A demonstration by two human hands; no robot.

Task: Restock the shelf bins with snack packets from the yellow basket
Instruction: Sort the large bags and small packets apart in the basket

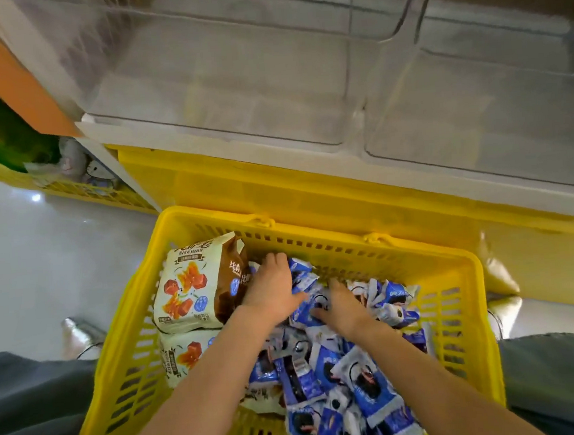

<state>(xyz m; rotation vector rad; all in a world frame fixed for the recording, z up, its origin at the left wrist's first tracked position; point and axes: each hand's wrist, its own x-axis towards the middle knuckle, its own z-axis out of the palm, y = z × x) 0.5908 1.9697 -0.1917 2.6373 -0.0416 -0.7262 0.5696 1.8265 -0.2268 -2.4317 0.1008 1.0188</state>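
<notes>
Clear shelf bins fill the upper frame; yellow basket sits lower centre. Left hand and right hand dig into its blue packets; whether either grips any cannot be told. Gathering step, by judgement; next calls for a firm handful, lifted clear.

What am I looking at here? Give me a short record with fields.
scene: person's hands in a yellow basket, in front of clear bins
contents: many blue packets; cream bags on the left side
left hand: on the blue packets, next to a cream bag
right hand: on the blue packets
grip: unclear for both hands
lifted yet: nothing
</notes>
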